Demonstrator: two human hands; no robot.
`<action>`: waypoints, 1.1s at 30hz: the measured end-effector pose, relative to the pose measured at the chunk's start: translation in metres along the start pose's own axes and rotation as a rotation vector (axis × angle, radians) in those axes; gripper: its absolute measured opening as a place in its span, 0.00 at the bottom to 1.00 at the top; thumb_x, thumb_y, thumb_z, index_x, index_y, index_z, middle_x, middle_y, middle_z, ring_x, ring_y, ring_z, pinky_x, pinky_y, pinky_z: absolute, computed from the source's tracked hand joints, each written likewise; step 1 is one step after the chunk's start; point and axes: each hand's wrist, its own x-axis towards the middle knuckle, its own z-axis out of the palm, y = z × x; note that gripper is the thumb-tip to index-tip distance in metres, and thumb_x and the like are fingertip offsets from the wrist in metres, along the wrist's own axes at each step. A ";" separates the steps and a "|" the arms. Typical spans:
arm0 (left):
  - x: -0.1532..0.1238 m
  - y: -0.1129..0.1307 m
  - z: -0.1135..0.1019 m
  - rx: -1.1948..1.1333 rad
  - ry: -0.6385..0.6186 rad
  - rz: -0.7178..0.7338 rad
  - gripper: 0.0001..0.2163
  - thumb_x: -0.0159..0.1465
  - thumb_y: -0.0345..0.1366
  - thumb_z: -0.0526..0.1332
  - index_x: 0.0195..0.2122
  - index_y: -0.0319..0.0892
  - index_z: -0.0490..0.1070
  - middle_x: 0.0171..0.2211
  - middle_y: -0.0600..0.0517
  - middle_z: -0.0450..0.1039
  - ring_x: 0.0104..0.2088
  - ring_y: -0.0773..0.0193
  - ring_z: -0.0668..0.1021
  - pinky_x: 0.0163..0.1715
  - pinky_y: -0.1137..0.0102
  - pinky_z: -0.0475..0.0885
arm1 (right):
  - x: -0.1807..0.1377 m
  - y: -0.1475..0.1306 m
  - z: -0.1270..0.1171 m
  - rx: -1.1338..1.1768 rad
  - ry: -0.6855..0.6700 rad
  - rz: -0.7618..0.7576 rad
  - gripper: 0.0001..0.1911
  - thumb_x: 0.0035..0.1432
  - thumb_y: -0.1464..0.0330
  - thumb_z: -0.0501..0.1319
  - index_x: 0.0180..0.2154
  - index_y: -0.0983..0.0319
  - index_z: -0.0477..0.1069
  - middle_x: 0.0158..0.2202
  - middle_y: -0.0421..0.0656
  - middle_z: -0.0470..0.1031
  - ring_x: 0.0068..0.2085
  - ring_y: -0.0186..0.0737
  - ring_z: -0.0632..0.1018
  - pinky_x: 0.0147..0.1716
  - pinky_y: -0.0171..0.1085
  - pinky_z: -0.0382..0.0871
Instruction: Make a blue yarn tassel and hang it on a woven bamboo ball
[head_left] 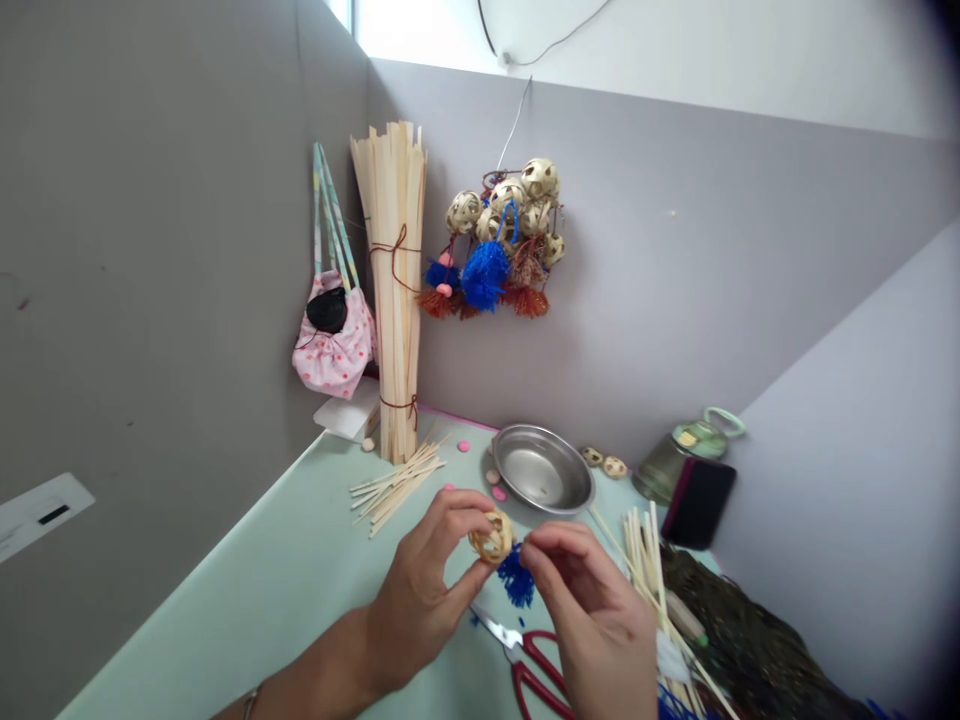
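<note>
My left hand pinches a small woven ball of pale strips between thumb and fingers, above the middle of the table. Close beside the ball, my right hand is closed in a pinch at the top of a blue yarn tassel. The tassel hangs down between the two hands. Whether a cord joins it to the ball I cannot tell. Below the hands, red-handled scissors lie on the table, partly covered by my right hand.
A steel bowl stands behind the hands, near pink discs. Thin sticks lie left, beside an upright strip bundle. Finished balls with tassels hang on the wall. A phone leans against a green bottle.
</note>
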 end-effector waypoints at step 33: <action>-0.003 -0.002 -0.001 -0.112 -0.049 -0.014 0.13 0.62 0.24 0.60 0.44 0.45 0.62 0.48 0.48 0.65 0.51 0.62 0.71 0.54 0.64 0.67 | 0.007 -0.007 -0.002 0.249 -0.255 0.344 0.14 0.54 0.62 0.68 0.40 0.60 0.73 0.25 0.38 0.72 0.29 0.35 0.73 0.29 0.31 0.68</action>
